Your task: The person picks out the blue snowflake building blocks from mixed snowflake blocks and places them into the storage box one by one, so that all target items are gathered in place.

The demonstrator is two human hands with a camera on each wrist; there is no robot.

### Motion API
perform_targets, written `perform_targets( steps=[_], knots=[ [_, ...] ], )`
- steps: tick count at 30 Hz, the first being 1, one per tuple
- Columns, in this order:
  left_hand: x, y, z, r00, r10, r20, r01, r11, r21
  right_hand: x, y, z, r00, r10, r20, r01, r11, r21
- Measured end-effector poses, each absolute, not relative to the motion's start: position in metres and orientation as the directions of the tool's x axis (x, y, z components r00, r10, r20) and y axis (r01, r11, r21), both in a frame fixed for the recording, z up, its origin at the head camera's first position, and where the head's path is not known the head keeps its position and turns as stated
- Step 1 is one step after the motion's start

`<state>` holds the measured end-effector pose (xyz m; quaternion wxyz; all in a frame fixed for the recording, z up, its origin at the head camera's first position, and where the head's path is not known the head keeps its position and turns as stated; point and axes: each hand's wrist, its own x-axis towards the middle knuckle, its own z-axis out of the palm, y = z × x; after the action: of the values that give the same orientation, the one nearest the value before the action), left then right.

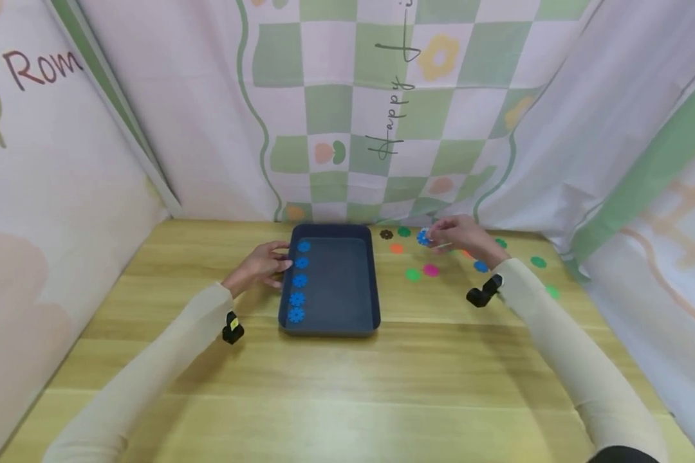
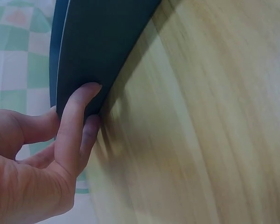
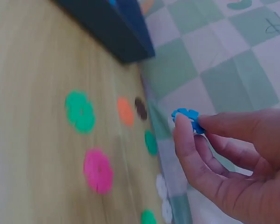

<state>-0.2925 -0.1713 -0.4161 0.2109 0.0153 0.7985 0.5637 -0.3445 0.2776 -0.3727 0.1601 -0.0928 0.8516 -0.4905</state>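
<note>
A dark grey tray (image 1: 338, 283) lies on the table with a column of several blue snowflake discs (image 1: 299, 281) along its left side. My left hand (image 1: 262, 264) holds the tray's left wall. In the left wrist view, the thumb meets the rim while fingertips (image 2: 91, 87) press the outer face. Between thumb and fingers of my right hand (image 1: 460, 235), a blue snowflake disc (image 3: 189, 119) is pinched, raised over the table's back edge to the right of the tray. A dark brown disc (image 1: 386, 235) and a dark green disc (image 1: 404, 231) lie nearby.
Loose discs are scattered right of the tray, among them orange (image 1: 396, 248), light green (image 1: 413, 274), pink (image 1: 431, 270) and blue (image 1: 481, 265). More green ones (image 1: 538, 262) lie beyond the right forearm. A checkered curtain (image 1: 382, 116) hangs behind the wooden table (image 1: 324, 392).
</note>
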Motion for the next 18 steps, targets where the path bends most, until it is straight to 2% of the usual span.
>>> perform_targets(
  steps=[8,18],
  knots=[
    [-0.291,-0.174,-0.415,-0.913,0.263,-0.313,-0.204,0.37,0.906,-0.354,0.231,-0.372,-0.927,-0.311,-0.209,0.095,0.346,-0.934],
    [-0.291,-0.171,-0.417,-0.911,0.26,-0.32,-0.221,0.348,0.911,-0.362,0.163,-0.377,-0.909,-0.382,-0.167,0.044,0.309,-0.95]
  ],
)
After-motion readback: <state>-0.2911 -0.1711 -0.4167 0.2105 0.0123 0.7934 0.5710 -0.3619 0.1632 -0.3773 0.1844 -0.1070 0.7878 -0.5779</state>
